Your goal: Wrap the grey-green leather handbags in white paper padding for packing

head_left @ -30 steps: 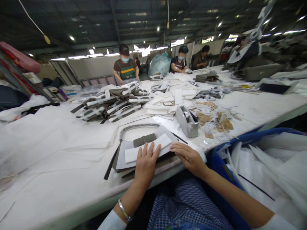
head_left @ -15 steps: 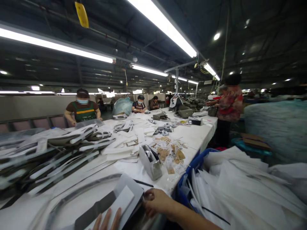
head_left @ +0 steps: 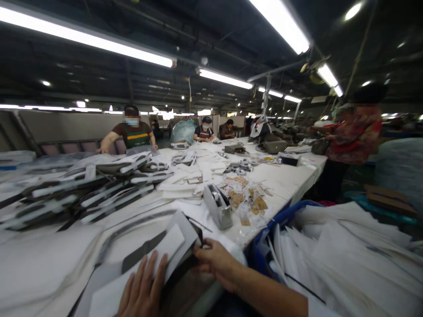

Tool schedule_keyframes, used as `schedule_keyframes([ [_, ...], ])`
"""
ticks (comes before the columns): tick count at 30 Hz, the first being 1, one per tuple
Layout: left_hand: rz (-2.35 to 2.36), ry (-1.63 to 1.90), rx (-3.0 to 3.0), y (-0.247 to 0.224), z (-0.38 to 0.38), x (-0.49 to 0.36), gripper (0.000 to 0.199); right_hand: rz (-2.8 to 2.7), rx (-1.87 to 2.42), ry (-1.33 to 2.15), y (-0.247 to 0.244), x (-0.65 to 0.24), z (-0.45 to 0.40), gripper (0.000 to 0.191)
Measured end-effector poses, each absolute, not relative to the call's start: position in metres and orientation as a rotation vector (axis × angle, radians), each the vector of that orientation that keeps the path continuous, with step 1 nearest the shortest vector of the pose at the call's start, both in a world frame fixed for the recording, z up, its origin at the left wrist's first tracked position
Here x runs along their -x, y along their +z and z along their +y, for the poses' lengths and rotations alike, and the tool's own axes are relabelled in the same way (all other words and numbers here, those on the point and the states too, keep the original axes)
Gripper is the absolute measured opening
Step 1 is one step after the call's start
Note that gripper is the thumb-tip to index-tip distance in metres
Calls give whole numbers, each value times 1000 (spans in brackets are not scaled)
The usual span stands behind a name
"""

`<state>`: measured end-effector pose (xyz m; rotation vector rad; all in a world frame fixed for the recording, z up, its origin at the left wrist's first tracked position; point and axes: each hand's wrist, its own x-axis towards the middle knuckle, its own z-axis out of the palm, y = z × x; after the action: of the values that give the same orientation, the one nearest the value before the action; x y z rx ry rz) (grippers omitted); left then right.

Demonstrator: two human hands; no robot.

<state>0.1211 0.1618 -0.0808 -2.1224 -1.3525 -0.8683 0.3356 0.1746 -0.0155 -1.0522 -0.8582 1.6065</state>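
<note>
Close in front of me lies a dark olive bag [head_left: 185, 281], tilted up on the table's near edge. A white padding sheet [head_left: 110, 293] and a light grey sheet [head_left: 187, 229] cover its upper side. My left hand [head_left: 143, 286] lies flat on the white sheet, fingers stretched out. At the bag's far right corner, my right hand [head_left: 220, 266] pinches its dark edge between thumb and fingers; the fingertips are partly hidden. A grey wrapped strap [head_left: 112, 233] curves in a loop on the table beyond the left hand.
A tape dispenser [head_left: 218, 207] stands ahead, beside a heap of brown tags [head_left: 243, 198]. Wrapped bags [head_left: 109, 189] are piled at left. A blue bin [head_left: 261, 251] holding white sheets [head_left: 350, 246] stands at right. Several co-workers are around the table [head_left: 280, 180].
The view has turned left and tipped down. More of my left hand shows on the white sheet, with its fingers further up it. My right hand stays at the bag's corner.
</note>
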Motion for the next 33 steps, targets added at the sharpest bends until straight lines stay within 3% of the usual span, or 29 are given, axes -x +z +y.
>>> schedule_keyframes([
  [6, -1503, -726, 2170, -55, 154, -117, 76, -1329, 1020, 1555, 1, -362, 186, 51],
  [10, -1574, -700, 2167, -46, 155, -117, 77, -2001, 1163, 723, -9, -419, 211, 26],
  [12, -1625, -734, 2143, -40, 156, -117, 78, -2212, 1138, 328, -19, -440, 224, 26],
  [15, -1679, -829, 2086, -32, 159, -114, 77, -2452, 1088, 98, -39, -451, 239, 36],
  [21, -1657, -966, 2007, -28, 167, -104, 74, -2564, 1260, 33, -55, -434, 252, 24],
  [28, -1654, -996, 2042, -29, 168, -101, 77, -2426, 1338, 15, -22, -421, 250, 26],
  [33, -1684, -1040, 2035, -25, 167, -99, 81, -2471, 1113, 133, -1, -389, 227, 27],
])
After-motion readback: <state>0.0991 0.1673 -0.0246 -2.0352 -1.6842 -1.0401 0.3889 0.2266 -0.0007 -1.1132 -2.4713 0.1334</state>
